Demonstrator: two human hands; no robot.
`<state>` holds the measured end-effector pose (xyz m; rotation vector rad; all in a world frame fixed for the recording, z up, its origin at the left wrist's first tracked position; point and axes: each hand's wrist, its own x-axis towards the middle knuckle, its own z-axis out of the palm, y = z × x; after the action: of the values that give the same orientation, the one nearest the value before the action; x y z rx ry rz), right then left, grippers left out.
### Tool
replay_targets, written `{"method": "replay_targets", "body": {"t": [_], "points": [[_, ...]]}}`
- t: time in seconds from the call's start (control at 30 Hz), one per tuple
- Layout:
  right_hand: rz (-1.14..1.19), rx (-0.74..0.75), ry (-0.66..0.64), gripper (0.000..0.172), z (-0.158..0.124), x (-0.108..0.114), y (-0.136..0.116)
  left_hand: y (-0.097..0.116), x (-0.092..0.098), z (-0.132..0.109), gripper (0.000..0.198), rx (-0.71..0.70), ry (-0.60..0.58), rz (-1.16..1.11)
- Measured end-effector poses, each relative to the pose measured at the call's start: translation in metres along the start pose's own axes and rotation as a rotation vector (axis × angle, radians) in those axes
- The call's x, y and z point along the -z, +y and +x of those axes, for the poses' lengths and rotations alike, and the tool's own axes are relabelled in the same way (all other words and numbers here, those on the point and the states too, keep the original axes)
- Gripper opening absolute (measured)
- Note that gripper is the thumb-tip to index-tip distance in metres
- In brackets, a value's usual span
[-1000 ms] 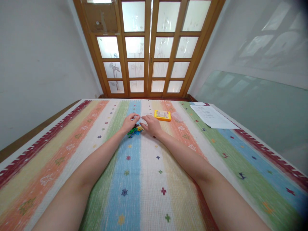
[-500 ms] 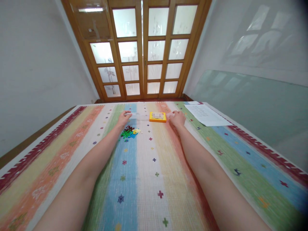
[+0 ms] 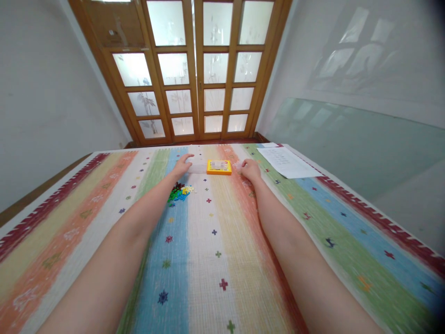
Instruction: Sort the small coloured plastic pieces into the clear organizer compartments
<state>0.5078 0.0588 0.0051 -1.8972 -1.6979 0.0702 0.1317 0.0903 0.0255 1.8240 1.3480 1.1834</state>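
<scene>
A small flat yellow box point(image 3: 219, 167) with a pale printed label lies near the far end of the table, between my two hands. My left hand point(image 3: 182, 167) is to its left, index finger stretched out and thumb apart. Beside that thumb, a clear plastic piece point(image 3: 197, 169) lies flat and reaches toward the box. My right hand point(image 3: 251, 170) is to the right of the box with its fingers pinched together at a crumpled clear plastic piece point(image 3: 238, 165). A pile of small coloured pieces point(image 3: 180, 193), green, blue, yellow, white and dark red, sits just nearer than my left hand.
A striped patterned tablecloth point(image 3: 205, 241) covers the table. White paper sheets point(image 3: 288, 161) with writing lie at the far right. A glass panel point(image 3: 323, 134) leans against the right wall, and wooden doors with glass panes point(image 3: 194, 83) stand beyond the table.
My left hand has opened from a pinch at the clear plastic, its finger now extended. My right hand still pinches the crumpled plastic. The whole view has shifted slightly.
</scene>
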Motion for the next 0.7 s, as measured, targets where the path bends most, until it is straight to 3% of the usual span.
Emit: {"method": "replay_targets", "body": {"t": [0.17,0.4,0.57,0.7], "points": [[0.106,0.095,-0.03,0.021,-0.001,-0.006,-0.002,-0.007,-0.014,0.009,0.06,0.171,0.104,-0.029],[0.211,0.204,-0.049,0.021,0.0,-0.016,-0.011,-0.006,-0.024,0.007,0.054,0.303,0.063,-0.054],[0.239,0.303,-0.07,0.017,-0.006,-0.027,-0.032,-0.018,-0.009,0.005,0.06,0.327,0.115,-0.044],[0.248,0.363,-0.169,0.021,-0.012,-0.035,-0.061,-0.032,0.021,-0.001,0.064,0.313,0.15,-0.055]]}}
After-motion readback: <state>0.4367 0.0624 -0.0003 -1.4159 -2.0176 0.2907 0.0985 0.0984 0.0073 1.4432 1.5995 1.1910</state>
